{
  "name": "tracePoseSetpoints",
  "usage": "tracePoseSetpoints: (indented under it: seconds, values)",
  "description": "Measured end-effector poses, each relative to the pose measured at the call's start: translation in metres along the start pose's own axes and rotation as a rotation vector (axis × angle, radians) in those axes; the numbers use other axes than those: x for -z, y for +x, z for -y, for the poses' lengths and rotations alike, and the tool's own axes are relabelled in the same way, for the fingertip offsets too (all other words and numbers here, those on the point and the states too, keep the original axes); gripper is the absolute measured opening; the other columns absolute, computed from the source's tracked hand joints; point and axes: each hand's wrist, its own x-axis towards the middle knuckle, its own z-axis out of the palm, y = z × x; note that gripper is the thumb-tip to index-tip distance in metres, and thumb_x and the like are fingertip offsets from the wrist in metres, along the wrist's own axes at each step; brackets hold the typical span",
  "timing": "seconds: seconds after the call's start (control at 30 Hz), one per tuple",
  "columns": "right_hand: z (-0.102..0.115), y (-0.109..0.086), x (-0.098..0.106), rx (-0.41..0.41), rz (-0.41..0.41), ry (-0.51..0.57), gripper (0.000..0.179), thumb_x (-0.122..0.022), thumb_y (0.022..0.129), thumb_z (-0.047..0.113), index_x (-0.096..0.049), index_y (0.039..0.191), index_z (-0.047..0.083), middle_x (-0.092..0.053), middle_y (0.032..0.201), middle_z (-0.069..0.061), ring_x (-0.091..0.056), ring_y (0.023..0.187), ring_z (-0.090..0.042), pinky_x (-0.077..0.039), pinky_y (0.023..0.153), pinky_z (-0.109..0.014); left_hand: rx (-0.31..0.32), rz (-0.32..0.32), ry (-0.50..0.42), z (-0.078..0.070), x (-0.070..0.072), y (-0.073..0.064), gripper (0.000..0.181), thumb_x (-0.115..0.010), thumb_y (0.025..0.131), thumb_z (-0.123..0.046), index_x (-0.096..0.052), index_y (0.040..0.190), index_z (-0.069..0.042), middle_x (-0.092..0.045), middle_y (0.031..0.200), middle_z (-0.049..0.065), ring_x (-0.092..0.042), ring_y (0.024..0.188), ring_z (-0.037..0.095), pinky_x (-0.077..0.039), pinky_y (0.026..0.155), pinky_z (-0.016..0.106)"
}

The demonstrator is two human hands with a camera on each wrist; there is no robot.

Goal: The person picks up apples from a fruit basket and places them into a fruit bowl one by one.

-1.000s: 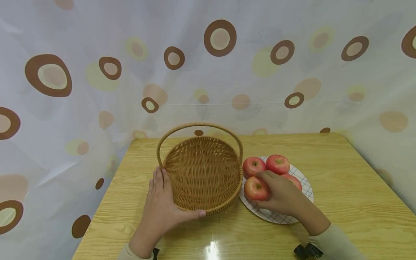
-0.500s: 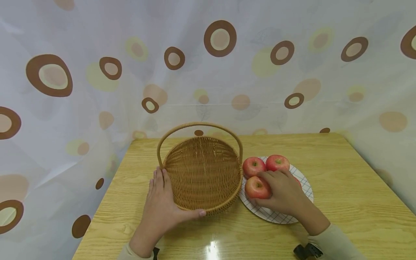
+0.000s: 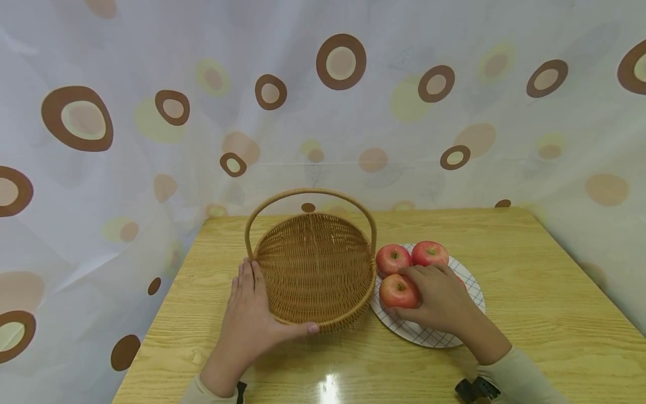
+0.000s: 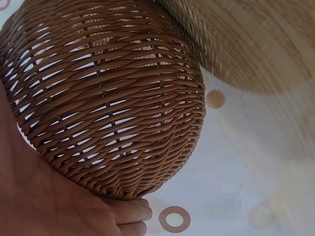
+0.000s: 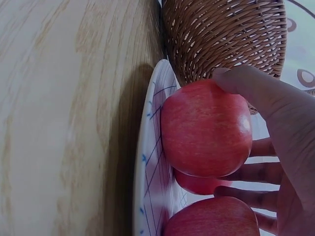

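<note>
A wicker basket (image 3: 313, 269) with a tall arched handle stands on the table. My left hand (image 3: 247, 314) rests along its left and front rim, fingers straight and thumb stretched out. In the left wrist view those fingers lie against the outside of the weave (image 4: 113, 98). My right hand (image 3: 444, 297) grips a red apple (image 3: 397, 292) at the plate's near left; the right wrist view shows the thumb on one side of this apple (image 5: 204, 128) and fingers round the other. Two more apples sit behind it, and another (image 3: 462, 283) is mostly hidden by the hand.
The white checked plate (image 3: 419, 335) stands right beside the basket, its left edge close to the wicker. Wood-grain table (image 3: 545, 280) extends to the right and in front. A patterned curtain (image 3: 373, 123) hangs behind and on both sides.
My right hand has shifted slightly with the apple in its grip, and its fingers now cover more of the apple behind. The left hand and basket have stayed put.
</note>
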Motion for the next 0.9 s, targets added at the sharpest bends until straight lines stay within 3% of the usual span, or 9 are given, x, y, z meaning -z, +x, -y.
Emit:
tracePoseSetpoints:
  seconds: [0.57, 0.9]
  values:
    - [0.000, 0.001, 0.010, 0.001, 0.013, 0.017, 0.070, -0.083, 0.081, 0.066, -0.073, 0.124, 0.011, -0.078, 0.113, -0.002, -0.072, 0.112, -0.024, -0.044, 0.112, -0.065, -0.013, 0.002, 0.015, -0.001, 0.003, 0.002, 0.168, -0.062, 0.058, -0.105, -0.004, 0.165, 0.011, 0.004, 0.173, 0.033, -0.001, 0.164, 0.046, -0.010, 0.134, 0.059]
    - [-0.002, 0.002, 0.013, 0.019, -0.004, 0.025, 0.069, -0.081, 0.081, 0.066, -0.074, 0.122, 0.011, -0.078, 0.114, -0.003, -0.072, 0.111, -0.024, -0.048, 0.107, -0.063, -0.011, -0.011, 0.024, 0.000, 0.007, 0.003, 0.172, -0.060, 0.054, -0.108, -0.003, 0.166, 0.010, -0.002, 0.173, 0.034, -0.006, 0.164, 0.047, -0.012, 0.134, 0.058]
